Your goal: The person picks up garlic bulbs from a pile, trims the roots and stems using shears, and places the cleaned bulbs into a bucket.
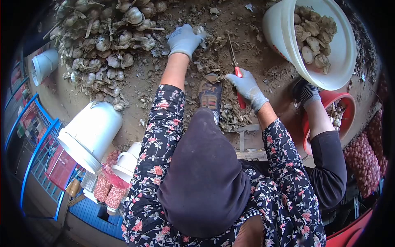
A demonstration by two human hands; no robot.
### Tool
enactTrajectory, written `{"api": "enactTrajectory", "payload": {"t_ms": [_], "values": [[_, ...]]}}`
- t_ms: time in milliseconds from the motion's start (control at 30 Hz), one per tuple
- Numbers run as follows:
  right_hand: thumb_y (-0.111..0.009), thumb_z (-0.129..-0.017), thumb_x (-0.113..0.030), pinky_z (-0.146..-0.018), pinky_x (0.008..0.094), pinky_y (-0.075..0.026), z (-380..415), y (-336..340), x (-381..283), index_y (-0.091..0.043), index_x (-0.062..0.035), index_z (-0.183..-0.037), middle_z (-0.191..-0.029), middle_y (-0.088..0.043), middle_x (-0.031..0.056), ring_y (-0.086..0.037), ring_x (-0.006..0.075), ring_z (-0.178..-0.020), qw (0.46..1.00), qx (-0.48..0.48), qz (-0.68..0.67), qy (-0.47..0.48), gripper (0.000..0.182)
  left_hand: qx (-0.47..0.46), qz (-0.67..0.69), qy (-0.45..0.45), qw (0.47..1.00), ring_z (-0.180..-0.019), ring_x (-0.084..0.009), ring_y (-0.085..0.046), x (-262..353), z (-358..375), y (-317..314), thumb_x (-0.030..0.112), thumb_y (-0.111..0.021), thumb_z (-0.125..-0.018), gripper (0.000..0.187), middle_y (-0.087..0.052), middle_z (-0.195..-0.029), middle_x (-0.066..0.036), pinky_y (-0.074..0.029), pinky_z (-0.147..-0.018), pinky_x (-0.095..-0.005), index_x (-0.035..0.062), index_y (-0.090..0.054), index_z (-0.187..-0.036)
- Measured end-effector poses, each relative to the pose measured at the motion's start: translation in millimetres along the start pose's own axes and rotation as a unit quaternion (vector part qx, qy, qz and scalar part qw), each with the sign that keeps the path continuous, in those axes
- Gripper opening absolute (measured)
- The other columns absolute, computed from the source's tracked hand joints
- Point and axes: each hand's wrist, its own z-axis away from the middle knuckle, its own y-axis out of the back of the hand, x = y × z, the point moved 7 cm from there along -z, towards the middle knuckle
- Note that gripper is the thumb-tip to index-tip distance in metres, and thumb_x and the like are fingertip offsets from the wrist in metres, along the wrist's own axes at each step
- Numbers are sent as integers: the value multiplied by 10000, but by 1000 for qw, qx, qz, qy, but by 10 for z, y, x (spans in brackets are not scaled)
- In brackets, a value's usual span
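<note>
My left hand [182, 41], in a pale grey-blue glove, is closed around a garlic bulb [199, 31] that shows at its fingertips. Dirt and dried leaf scraps [214, 43] lie just right of it. My right hand [248, 88], gloved alike, grips the red handles of a pair of shears [238, 73]. Their long metal blades point up and away from me, to the right of the bulb. Left of my left hand is a big heap of garlic bulbs [111, 45] with stems and roots on.
A white bucket [279, 31] with garlic bulbs tilts at upper right, a red bucket [349, 117] below it. White buckets [96, 127] stand at left, near a blue metal frame [37, 148]. Filled net sacks [362, 162] sit at right. My shoe [210, 92] rests between my hands.
</note>
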Motion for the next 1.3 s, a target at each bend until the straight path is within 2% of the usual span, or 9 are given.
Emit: {"api": "enactTrajectory", "payload": {"t_ms": [100,167,200,300,500,833,1000,1167,1300], "values": [[-588,-824,-383,-821,426,-475,144,203,-310,-559,-14,-963,-949,-653,201,-635,327,-896,976,58,203,62,395,5,54,-29,998,-1032,-322,-610,-95,57,-58,558,-681,-708,691,-604,-1168,-170,-474,-886,-413,56,-569,-1170],[-571,-835,-376,-826,434,-474,192,294,-436,-534,-24,-1008,-972,-647,205,-627,338,-923,962,68,252,77,394,164,143,-199,956,-993,-253,-625,-16,366,176,256,-749,-723,557,-623,-1126,-141,-485,-875,-351,43,-548,-1198],[-555,-847,-368,-831,443,-474,231,311,-499,-509,-33,-1053,-996,-641,209,-619,350,-950,945,77,303,92,397,128,271,-249,921,-976,-163,-599,27,428,175,-11,-709,-697,571,-616,-1094,-92,-481,-868,-282,36,-517,-1233],[-557,-848,-361,-822,441,-478,360,359,-747,-480,-59,-1085,-994,-630,184,-624,331,-950,882,109,431,159,392,-3,486,-248,838,-978,-105,-557,98,641,82,-79,-652,-712,587,-583,-1103,-52,-474,-868,-246,46,-487,-1261],[-575,-837,-376,-818,449,-471,462,348,-821,-478,-70,-1089,-1012,-611,167,-628,323,-946,846,89,505,148,408,-20,592,-176,786,-974,-130,-588,78,845,199,10,-721,-670,629,-574,-1124,-93,-498,-834,-249,-55,-460,-1238],[-586,-822,-414,-797,466,-452,502,160,-834,-461,-67,-1073,-990,-605,156,-620,307,-944,832,115,506,195,445,220,191,-309,905,-879,-151,-625,120,1042,393,148,-756,-602,580,-642,-995,-72,-505,-796,-289,31,-559,-1134],[-578,-826,-403,-799,449,-456,513,114,-729,-456,-65,-1054,-979,-604,164,-621,314,-936,851,79,473,214,426,27,339,-308,889,-831,-132,-626,153,977,361,109,-756,-621,469,-661,-932,-49,-504,-765,-272,31,-594,-1055],[-582,-806,-203,-706,499,-472,485,105,-460,-437,-36,-1003,-810,-623,238,-613,419,-792,929,63,315,182,296,-224,562,-232,762,-761,-83,-607,162,968,68,75,-745,-654,385,-653,-840,-30,-502,-725,-246,-9,-620,-1008],[-606,-805,-241,-685,519,-459,364,201,-202,-479,-35,-895,-793,-613,254,-587,452,-787,949,142,229,165,259,-210,596,-181,754,-711,-85,-594,347,989,-23,109,-756,-682,331,-658,-825,-26,-483,-670,-219,2,-637,-973]]}}
